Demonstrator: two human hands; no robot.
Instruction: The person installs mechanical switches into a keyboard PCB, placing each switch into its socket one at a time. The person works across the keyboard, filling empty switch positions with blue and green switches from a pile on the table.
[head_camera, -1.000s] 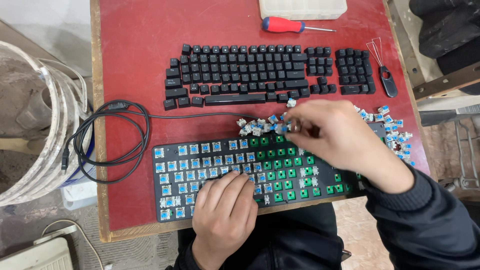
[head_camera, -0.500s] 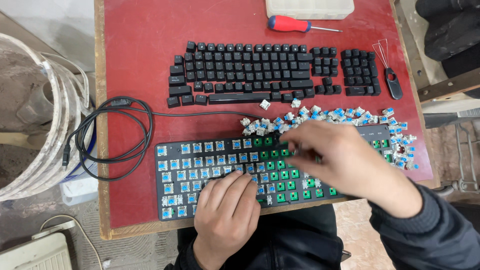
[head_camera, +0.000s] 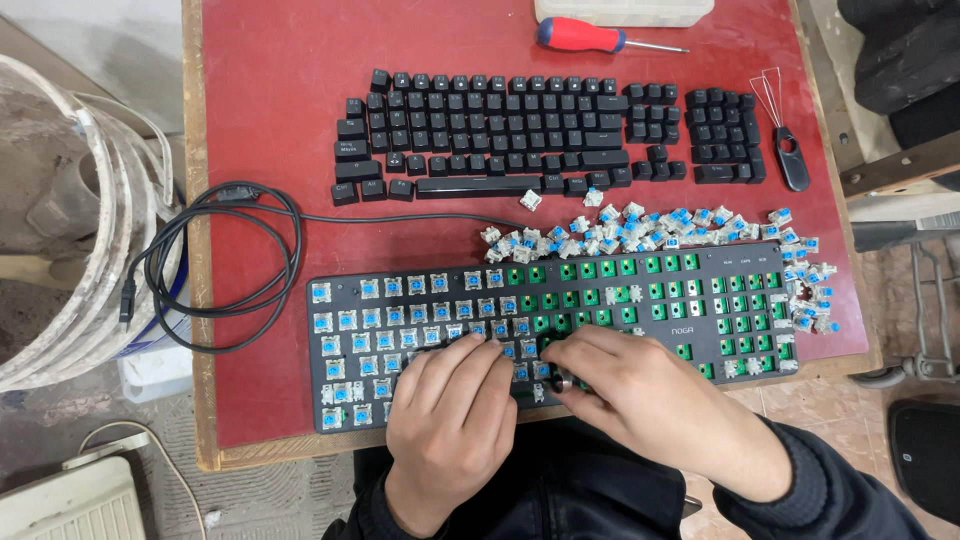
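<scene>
Your right hand (head_camera: 650, 400) came back from the loose switch pile (head_camera: 650, 228) | fingers now pinched on a switch over the keyboard (head_camera: 700, 310) lower middle | left hand (head_camera: 450, 410) rests flat, holding nothing.

Single view, head-worn camera. It looks almost straight down on the red table (head_camera: 270, 150) from above its near edge, close enough that the table fills most of the frame. Floor shows left, right and below the table. No second view to compare.
</scene>
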